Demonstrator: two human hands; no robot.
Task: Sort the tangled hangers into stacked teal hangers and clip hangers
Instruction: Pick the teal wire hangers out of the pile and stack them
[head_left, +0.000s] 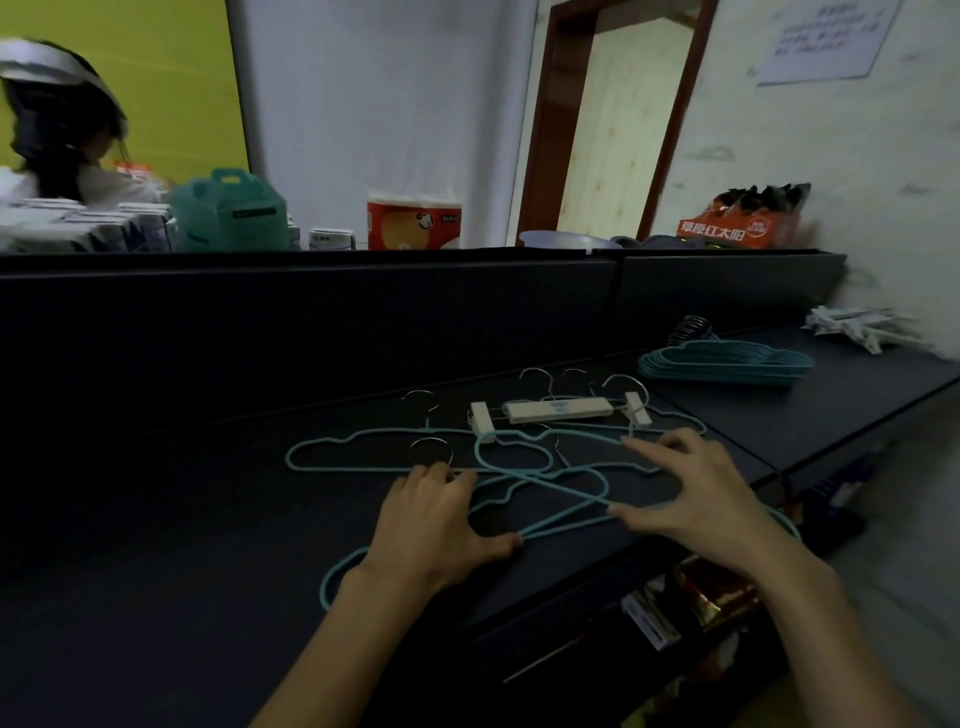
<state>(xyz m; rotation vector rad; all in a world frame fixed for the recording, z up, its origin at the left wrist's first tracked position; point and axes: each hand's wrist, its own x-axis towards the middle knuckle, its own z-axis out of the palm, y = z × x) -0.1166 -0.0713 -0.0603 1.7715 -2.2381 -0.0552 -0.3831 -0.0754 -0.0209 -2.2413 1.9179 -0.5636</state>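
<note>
On dark desk (156, 519): both hands (left (436, 525), right (696, 493)) spread open, pressing tangled teal hangers (524, 470).

- Dim foreground: the dark matte desk top (156, 519) swallows detail.
- Brighter white back wall (389, 104).
- Motion blur throughout; wide-angle bending at the edges.

Beyond my dark desk (156, 597), a partition (311, 322) rises; behind it sit a teal jug (231, 210), an orange-white package (413, 223), and, far right, an orange box (727, 231).
</note>
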